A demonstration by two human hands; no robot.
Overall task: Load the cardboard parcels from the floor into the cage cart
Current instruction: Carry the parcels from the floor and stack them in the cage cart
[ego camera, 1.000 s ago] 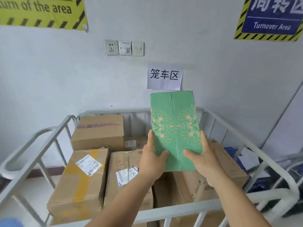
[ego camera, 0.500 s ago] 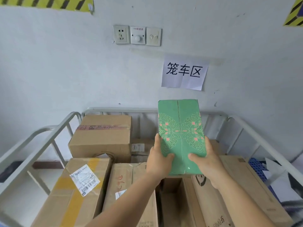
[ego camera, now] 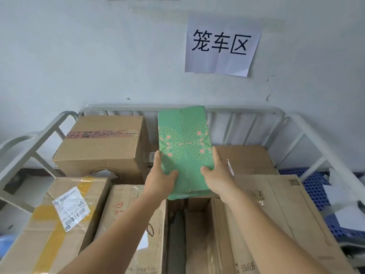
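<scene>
Both the left hand (ego camera: 160, 179) and right hand (ego camera: 218, 177) grip the green parcel (ego camera: 184, 147) above the cart (ego camera: 245, 111) middle, placing step underway; next it likely needs lowering into the gap (ego camera: 176, 224) between boxes.

The parcel (ego camera: 184, 147) sits between the fingers of the left hand (ego camera: 158, 179) and right hand (ego camera: 218, 176); left of the fingers stands a taped box (ego camera: 102, 143); beneath them, an open box (ego camera: 197, 224); behind, the cart rail (ego camera: 243, 110).

Green parcel (ego camera: 184, 147) now lower, farther over cage cart (ego camera: 246, 112).
</scene>
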